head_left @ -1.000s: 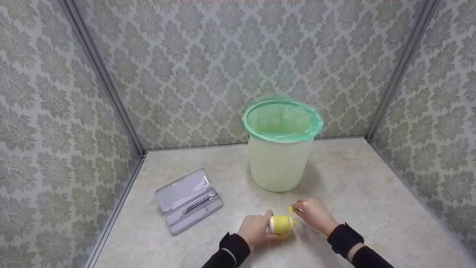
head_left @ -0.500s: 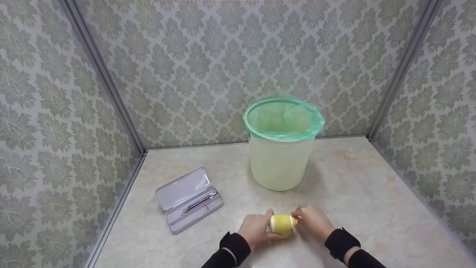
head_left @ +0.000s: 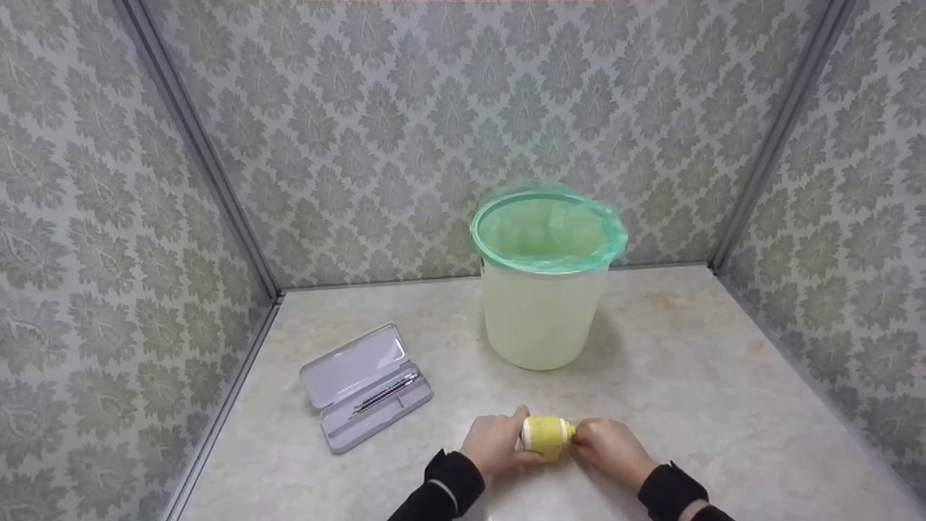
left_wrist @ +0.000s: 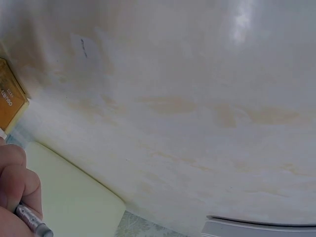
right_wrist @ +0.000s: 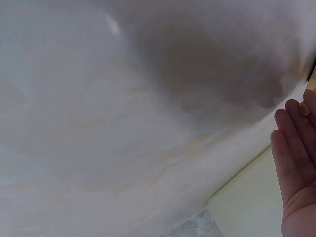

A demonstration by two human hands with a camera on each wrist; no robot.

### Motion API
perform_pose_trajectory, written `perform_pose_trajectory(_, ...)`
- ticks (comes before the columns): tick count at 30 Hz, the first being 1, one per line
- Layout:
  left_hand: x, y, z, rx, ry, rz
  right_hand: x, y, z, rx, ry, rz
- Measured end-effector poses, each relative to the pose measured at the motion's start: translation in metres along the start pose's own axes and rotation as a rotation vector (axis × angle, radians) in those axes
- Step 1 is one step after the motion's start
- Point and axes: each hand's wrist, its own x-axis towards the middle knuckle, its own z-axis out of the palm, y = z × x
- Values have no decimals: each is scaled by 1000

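In the head view my left hand (head_left: pixel 495 443) grips a yellow and white hand-crank pencil sharpener (head_left: pixel 544 435), lying sideways low over the table. My right hand (head_left: pixel 613 450) pinches the crank at its right end, and the fingers hide most of the crank. In the left wrist view, the sharpener's yellow body (left_wrist: pixel 11 96) shows at the left edge, and the grey end of a pencil (left_wrist: pixel 34 221) sticks out from the curled left fingers (left_wrist: pixel 19 180). The right wrist view has the yellow crank knob (right_wrist: pixel 304 108) by the right fingertips (right_wrist: pixel 292 104).
A pale bin (head_left: pixel 542 315) with a green liner (head_left: pixel 539 265) stands behind the hands. To the left lies an open grey pencil case (head_left: pixel 376 414) with several pencils (head_left: pixel 385 395) in it. Patterned walls (head_left: pixel 405 145) enclose the marbled table (head_left: pixel 673 347).
The crank arm stood upright at the sharpener's end a second ago; it has since turned out of sight behind my right hand, which has moved lower. The left hand keeps the sharpener nearly still.
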Motion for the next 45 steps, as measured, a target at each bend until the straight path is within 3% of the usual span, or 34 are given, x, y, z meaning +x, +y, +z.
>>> perform_pose_trajectory(8,-2,-1,0,-17,-14,-12,-3,-2,0,-30,-27,-10)
perform_pose_trajectory(17,-4,0,-1,80,16,-13,-6,-3,-3,9,-89,77)
perform_pose_trajectory(23,-4,0,-2,59,-3,-22,0,-7,-20,78,-149,162)
perform_pose_trajectory(30,-3,-1,0,77,23,-7,19,-18,-31,93,-197,105)
perform_pose_trajectory(38,-2,-1,1,96,23,1,35,-31,-24,106,-171,-5)
perform_pose_trajectory(45,-3,-1,4,117,84,23,42,-33,-21,154,-178,-22)
